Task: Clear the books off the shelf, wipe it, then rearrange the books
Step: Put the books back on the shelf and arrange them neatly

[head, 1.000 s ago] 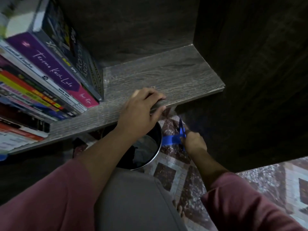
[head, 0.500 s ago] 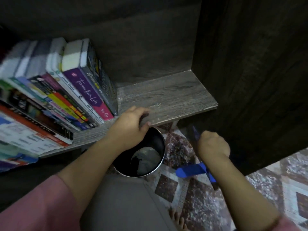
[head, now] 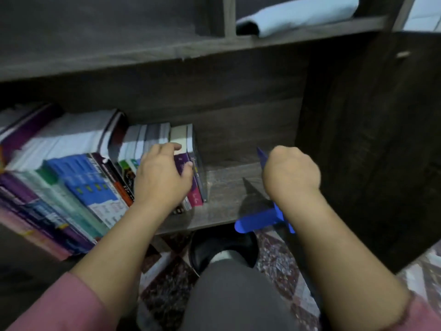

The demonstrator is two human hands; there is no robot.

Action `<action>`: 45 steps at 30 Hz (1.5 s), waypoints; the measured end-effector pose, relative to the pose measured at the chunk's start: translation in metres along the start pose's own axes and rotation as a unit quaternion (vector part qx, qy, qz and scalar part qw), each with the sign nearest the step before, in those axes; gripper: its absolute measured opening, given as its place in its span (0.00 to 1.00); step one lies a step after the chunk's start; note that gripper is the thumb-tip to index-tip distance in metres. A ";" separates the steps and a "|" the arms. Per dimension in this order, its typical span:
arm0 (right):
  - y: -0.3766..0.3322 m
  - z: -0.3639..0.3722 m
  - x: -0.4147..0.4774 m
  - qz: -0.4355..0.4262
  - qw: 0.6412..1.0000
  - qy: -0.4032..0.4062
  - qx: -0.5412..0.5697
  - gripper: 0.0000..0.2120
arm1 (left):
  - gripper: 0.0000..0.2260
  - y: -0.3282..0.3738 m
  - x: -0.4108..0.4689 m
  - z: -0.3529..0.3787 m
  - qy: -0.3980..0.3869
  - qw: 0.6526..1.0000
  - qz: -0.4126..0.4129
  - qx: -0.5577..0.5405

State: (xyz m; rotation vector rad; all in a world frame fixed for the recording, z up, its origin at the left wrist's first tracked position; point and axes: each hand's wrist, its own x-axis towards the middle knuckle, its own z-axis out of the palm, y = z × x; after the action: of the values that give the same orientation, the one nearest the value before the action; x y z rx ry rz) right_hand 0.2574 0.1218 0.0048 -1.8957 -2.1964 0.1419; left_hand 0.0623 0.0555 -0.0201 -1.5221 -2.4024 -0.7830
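Dim picture with soft blur.
The books (head: 78,187) at the left edge look smeared and bent. The top right corner is brightest. A dark shadow lies on the shelf (head: 222,199).

Premises assessed as a private home, apparently a bedroom or study corner. Grounds: a dark wood-grain shelving unit (head: 226,187) fills 12 o'clock, its lower shelf packed towards 9 o'clock with a mixed row of books (head: 78,182), paperbacks and workbooks of personal rather than commercial stock, while a folded pale cloth (head: 296,17) lies in an upper compartment at 1 o'clock. A cabinet panel (head: 370,151) of the same finish, fitted with a small pale handle, stands at 3 o'clock, and the floor (head: 281,266) at 6 o'clock carries a dark red and white ornamental pattern.
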 end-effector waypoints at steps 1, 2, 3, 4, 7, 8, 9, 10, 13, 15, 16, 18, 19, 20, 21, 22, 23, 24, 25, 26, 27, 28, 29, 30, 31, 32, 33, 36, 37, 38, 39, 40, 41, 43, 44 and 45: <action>-0.009 0.002 0.005 0.000 1.000 -0.001 0.022 0.10 | 0.22 -0.002 0.003 -0.005 -0.001 1.000 -0.012 0.013; -0.018 0.006 0.009 0.009 0.999 -0.002 0.048 0.10 | 0.23 -0.005 0.005 -0.009 -0.005 0.999 -0.025 0.023; -0.026 0.014 0.012 0.028 0.997 0.000 0.079 0.10 | 0.24 -0.008 0.006 -0.012 -0.010 0.999 -0.037 0.027; -0.032 0.024 0.015 0.049 0.992 0.004 0.114 0.09 | 0.25 -0.010 0.007 -0.014 -0.016 0.998 -0.048 0.028; -0.044 0.056 0.017 0.098 0.974 0.037 0.202 0.08 | 0.26 -0.015 0.008 -0.010 -0.027 0.997 -0.059 0.031; -0.046 0.065 0.015 0.103 0.970 0.053 0.215 0.08 | 0.27 -0.015 0.008 -0.007 -0.025 0.997 -0.056 0.041; -0.046 0.071 0.014 0.101 0.968 0.067 0.220 0.09 | 0.28 -0.015 0.009 -0.004 -0.020 0.997 -0.053 0.055; -0.045 0.077 0.013 0.092 0.969 0.078 0.216 0.09 | 0.29 -0.014 0.010 -0.001 -0.013 0.996 -0.052 0.072; -0.038 0.085 0.016 0.070 0.969 0.101 0.214 0.11 | 0.35 -0.011 0.018 0.003 -0.011 0.989 -0.067 0.132; -0.036 0.087 0.021 0.064 0.967 0.119 0.216 0.12 | 0.41 -0.011 0.025 0.006 -0.031 0.981 -0.100 0.162; -0.036 0.088 0.023 0.059 0.966 0.127 0.217 0.13 | 0.44 -0.010 0.028 0.007 -0.046 0.977 -0.116 0.175; -0.038 0.089 0.025 0.056 0.964 0.128 0.227 0.14 | 0.49 -0.009 0.031 0.011 -0.074 0.968 -0.132 0.203; -0.039 0.089 0.026 0.063 0.963 0.118 0.233 0.13 | 0.50 -0.007 0.031 0.014 -0.082 0.964 -0.132 0.215; -0.039 0.090 0.028 0.074 0.964 0.101 0.235 0.12 | 0.51 -0.006 0.031 0.016 -0.085 0.962 -0.131 0.225; -0.039 0.090 0.030 0.085 0.966 0.081 0.230 0.11 | 0.52 -0.005 0.031 0.018 -0.085 0.960 -0.132 0.233; -0.038 0.089 0.033 0.094 0.969 0.059 0.221 0.10 | 0.52 -0.003 0.031 0.019 -0.086 0.958 -0.135 0.240; -0.038 0.089 0.036 0.102 0.971 0.041 0.212 0.09 | 0.52 -0.002 0.032 0.018 -0.088 0.955 -0.137 0.246; -0.038 0.088 0.039 0.109 0.972 0.027 0.206 0.09 | 0.52 0.000 0.034 0.017 -0.090 0.953 -0.140 0.254; -0.037 0.087 0.041 0.114 0.972 0.016 0.205 0.10 | 0.52 0.002 0.036 0.016 -0.092 0.950 -0.143 0.263; -0.037 0.087 0.043 0.116 0.972 0.010 0.206 0.10 | 0.52 0.004 0.039 0.015 -0.094 0.946 -0.147 0.272; -0.037 0.088 0.044 0.118 0.971 0.006 0.208 0.10 | 0.52 0.006 0.042 0.013 -0.096 0.944 -0.150 0.278; -0.037 0.088 0.045 0.118 0.971 0.004 0.209 0.11 | 0.52 0.007 0.045 0.013 -0.094 0.943 -0.152 0.280; -0.038 0.089 0.045 0.115 0.971 0.004 0.210 0.11 | 0.52 0.007 0.047 0.014 -0.090 0.944 -0.152 0.277; -0.038 0.089 0.046 0.113 0.971 0.005 0.213 0.11 | 0.51 0.007 0.048 0.015 -0.083 0.947 -0.150 0.274; -0.039 0.090 0.046 0.114 0.970 0.005 0.216 0.11 | 0.50 0.006 0.049 0.017 -0.076 0.948 -0.144 0.273; -0.039 0.090 0.046 0.116 0.969 0.005 0.217 0.11 | 0.49 0.005 0.049 0.019 -0.074 0.949 -0.138 0.275; -0.040 0.089 0.046 0.117 0.969 0.005 0.216 0.11 | 0.49 0.005 0.050 0.021 -0.075 0.950 -0.132 0.273; -0.041 0.089 0.045 0.119 0.971 0.005 0.209 0.11 | 0.46 0.008 0.051 0.026 -0.089 0.951 -0.115 0.273; -0.041 0.089 0.045 0.120 0.971 0.004 0.207 0.11 | 0.45 0.012 0.052 0.026 -0.097 0.948 -0.113 0.281; -0.041 0.089 0.045 0.119 0.971 0.002 0.207 0.11 | 0.44 0.015 0.053 0.027 -0.107 0.945 -0.113 0.287; -0.041 0.089 0.046 0.115 0.971 -0.002 0.207 0.11 | 0.44 0.019 0.056 0.028 -0.116 0.942 -0.118 0.291; -0.040 0.089 0.046 0.109 0.972 -0.005 0.208 0.11 | 0.44 0.022 0.059 0.029 -0.124 0.940 -0.127 0.291; -0.039 0.090 0.047 0.102 0.973 -0.009 0.208 0.11 | 0.44 0.025 0.062 0.031 -0.132 0.938 -0.137 0.290; -0.038 0.090 0.048 0.095 0.973 -0.018 0.210 0.11 | 0.47 0.029 0.066 0.033 -0.141 0.932 -0.155 0.295; -0.038 0.090 0.049 0.096 0.972 -0.019 0.212 0.11 | 0.49 0.029 0.067 0.034 -0.138 0.929 -0.163 0.302; -0.038 0.090 0.048 0.097 0.972 -0.017 0.213 0.10 | 0.52 0.029 0.067 0.036 -0.132 0.928 -0.169 0.306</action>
State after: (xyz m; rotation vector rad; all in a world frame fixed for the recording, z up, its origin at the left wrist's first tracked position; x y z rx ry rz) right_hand 0.1932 0.1708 -0.0681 -1.8565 -1.8089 0.6297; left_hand 0.0612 0.1364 -0.0120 -1.0239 -2.7638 0.1610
